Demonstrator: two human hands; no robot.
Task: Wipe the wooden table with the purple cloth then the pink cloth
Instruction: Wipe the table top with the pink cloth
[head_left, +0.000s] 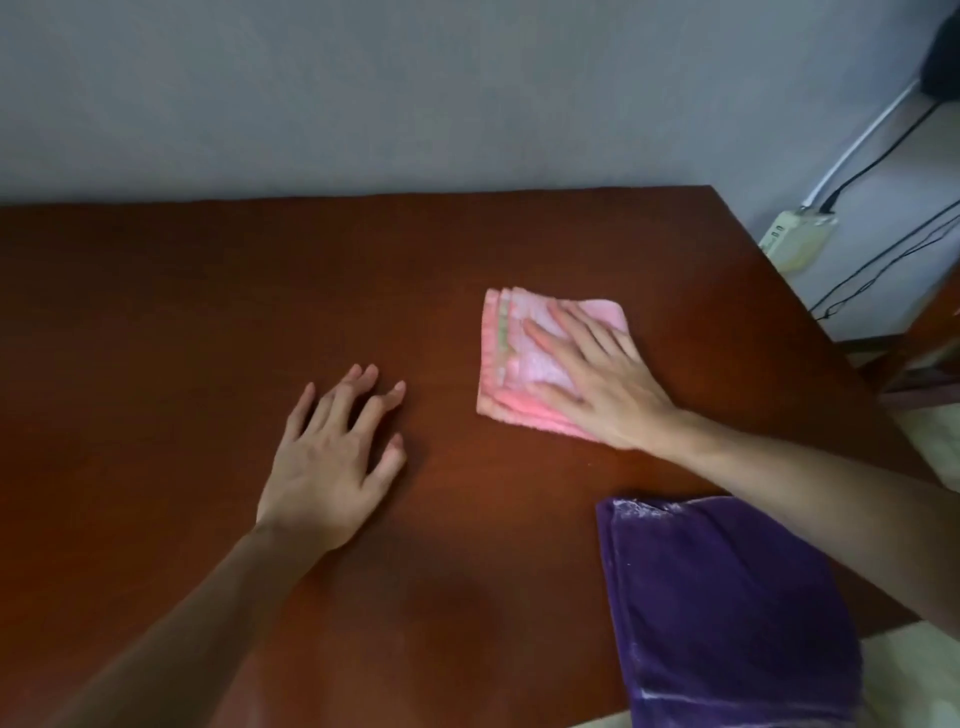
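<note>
A folded pink cloth (511, 364) lies on the wooden table (208, 291), right of centre. My right hand (597, 379) presses flat on it, fingers spread and pointing to the far left, covering its right half. My left hand (332, 457) rests on the bare wood to the left of the cloth, fingers apart and slightly curled, holding nothing. A folded purple cloth (727, 608) lies at the table's near right corner, partly under my right forearm, with nobody touching it.
A grey wall runs along the table's far edge. Beyond the right edge a white power strip (797, 236) with black and white cables (872, 156) sits by the wall. A wooden furniture piece (930, 332) stands at the far right.
</note>
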